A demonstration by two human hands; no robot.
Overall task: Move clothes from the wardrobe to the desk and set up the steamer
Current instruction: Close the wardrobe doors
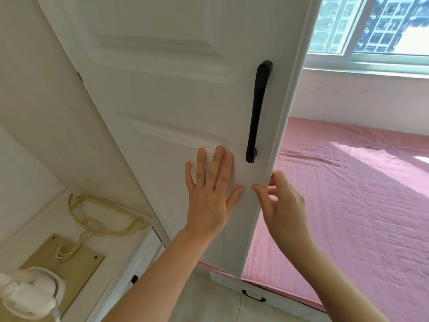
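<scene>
Door: white panelled wooden wardrobe door (174, 89), centre to 12 o'clock
Bed: pink quilted bed cover (359, 194), 3 o'clock
Left hand (209, 194): flat on the door face, fingers straight and spread
Right hand (283, 201): thumb and curled fingers grasp the door's free edge, at 5 o'clock of the black bar handle (257, 112)

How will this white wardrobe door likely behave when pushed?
Probably stiff: the wardrobe door is a thick moulded panel, so it should swing as one piece. Its smooth paint may let the flat left hand slide; the right hand pinching the edge likely steers better.
</scene>
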